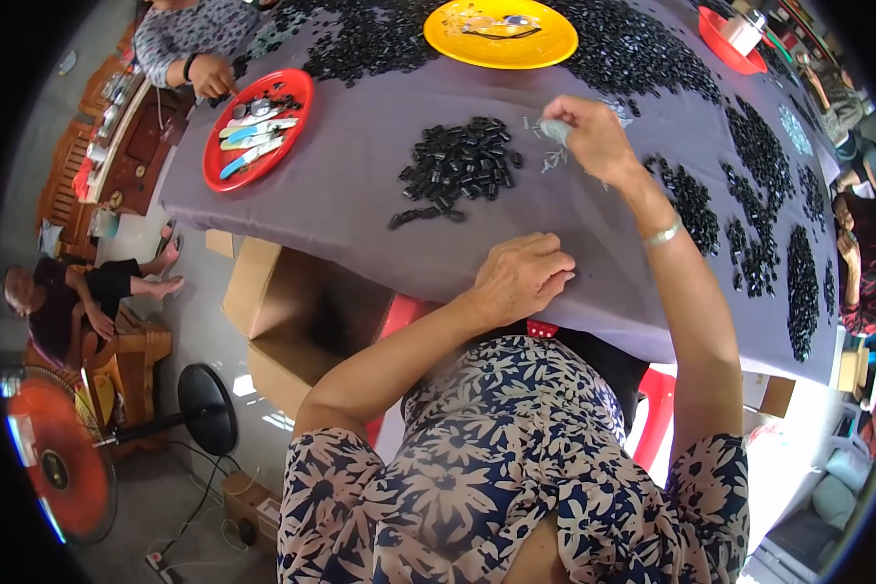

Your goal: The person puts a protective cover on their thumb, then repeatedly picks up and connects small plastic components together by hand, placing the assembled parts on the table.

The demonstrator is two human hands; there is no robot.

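Observation:
My right hand (596, 138) is raised over the far side of the grey tablecloth (380, 127), its fingertips pinching a small translucent plastic piece (555, 130). Several loose clear pieces (553, 160) lie just below and beside it. To its left is a heap of short black cylindrical plastic parts (465, 164), with a few trailing off toward me. Near the table's front edge, my left hand (524, 276) is closed with curled fingers. Whatever it may hold is hidden.
Black parts (633, 49) cover much of the far table and lie in rows (689, 206) at right. A yellow plate (500, 51) and a red tray (259, 167) with blue-and-white handled tools stand beyond. Another person's hand (210, 76) is near the tray. Below are an open carton (263, 292) and a fan (63, 467).

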